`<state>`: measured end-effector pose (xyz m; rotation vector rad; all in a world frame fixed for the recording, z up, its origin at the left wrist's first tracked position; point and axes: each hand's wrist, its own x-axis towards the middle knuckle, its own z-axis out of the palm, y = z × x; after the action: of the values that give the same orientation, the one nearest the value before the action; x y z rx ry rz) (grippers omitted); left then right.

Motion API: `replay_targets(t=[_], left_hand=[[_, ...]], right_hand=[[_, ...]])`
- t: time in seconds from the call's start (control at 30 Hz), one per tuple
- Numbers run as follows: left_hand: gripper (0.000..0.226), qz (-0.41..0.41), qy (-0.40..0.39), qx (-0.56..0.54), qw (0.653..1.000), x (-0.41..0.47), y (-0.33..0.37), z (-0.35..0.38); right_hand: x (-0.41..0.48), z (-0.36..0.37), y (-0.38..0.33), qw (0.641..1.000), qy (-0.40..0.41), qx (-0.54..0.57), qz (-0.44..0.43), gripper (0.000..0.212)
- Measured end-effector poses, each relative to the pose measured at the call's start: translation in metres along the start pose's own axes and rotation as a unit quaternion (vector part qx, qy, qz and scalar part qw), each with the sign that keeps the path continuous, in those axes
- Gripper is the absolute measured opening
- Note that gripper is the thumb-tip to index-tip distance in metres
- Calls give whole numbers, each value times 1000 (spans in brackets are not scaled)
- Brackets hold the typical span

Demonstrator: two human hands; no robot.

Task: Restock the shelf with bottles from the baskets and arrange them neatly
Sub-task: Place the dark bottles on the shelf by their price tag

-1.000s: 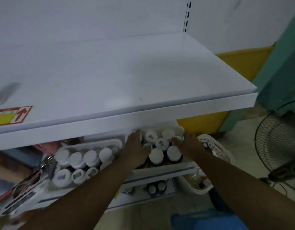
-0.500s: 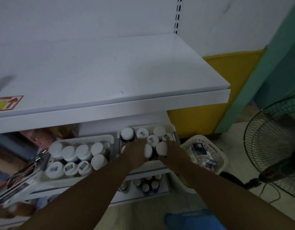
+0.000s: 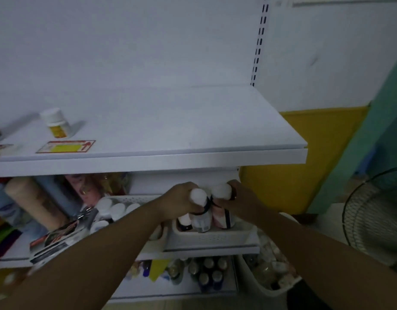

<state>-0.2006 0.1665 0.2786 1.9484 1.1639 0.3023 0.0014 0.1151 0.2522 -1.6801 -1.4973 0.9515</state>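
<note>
Both hands (image 3: 182, 203) raised, fingers (image 3: 232, 186) curled closed.

Both forearms are bare, no sleeves or visible jewellery.

The shelf (image 3: 161, 121) is plain white, as is the back panel (image 3: 126, 41), whose upright strip (image 3: 259, 41) carries a row of dark slots. The small bottle (image 3: 55, 122) has a white cap and a yellow and red label. The sticker (image 3: 66, 146) is yellow with a red border and red arrow. The basket (image 3: 212, 237) is white with a fine perforated pattern. The held bottles (image 3: 202, 209) have white caps. The wall (image 3: 305, 162) is yellow below white, beside teal.
</note>
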Motion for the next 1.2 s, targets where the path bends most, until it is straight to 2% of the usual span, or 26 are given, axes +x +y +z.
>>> replay_targets(t=[0.1, 0.17, 0.23, 0.3, 0.37, 0.5, 0.57, 0.7, 0.83, 1.03, 1.13, 1.2], left_hand=[[34, -35, 75, -84, 993, -44, -3, -26], [31, -59, 126, -154, 978, -75, -11, -38], [32, -80, 175, -220, 956, -106, -21, -51], [36, -101, 226, -292, 924, -131, -29, -63], [36, -106, 272, -382, 877, -162, -37, -76], [39, -94, 303, -546, 775, -225, -47, -102], [45, -73, 313, -577, 751, -258, -52, -116], [53, -18, 340, -564, 753, -323, -61, -150], [59, -19, 406, -508, 759, -382, -76, -192], [56, 4, 439, -474, 764, -443, -109, -240], [51, 14, 470, -429, 771, -465, -126, -259], [48, 26, 487, -388, 782, -478, -136, -274]], right_hand=[[-1, 17, -30, 997, -52, 51, -36, 30], [-5, 36, -53, 987, -97, 119, -42, 14], [-10, 62, -77, 971, -133, 195, -39, 9], [-17, 86, -98, 954, -157, 254, -32, 15], [-24, 113, -125, 934, -190, 300, -32, 23], [-42, 164, -184, 903, -254, 344, -42, 37], [-54, 190, -214, 894, -271, 352, -50, 49], [-75, 243, -270, 872, -304, 377, -66, 55], [-91, 291, -321, 843, -353, 397, -85, 60], [-112, 352, -382, 871, -315, 355, -127, 54], [-118, 375, -402, 860, -351, 345, -137, 47], [-119, 390, -417, 865, -342, 338, -147, 42]])
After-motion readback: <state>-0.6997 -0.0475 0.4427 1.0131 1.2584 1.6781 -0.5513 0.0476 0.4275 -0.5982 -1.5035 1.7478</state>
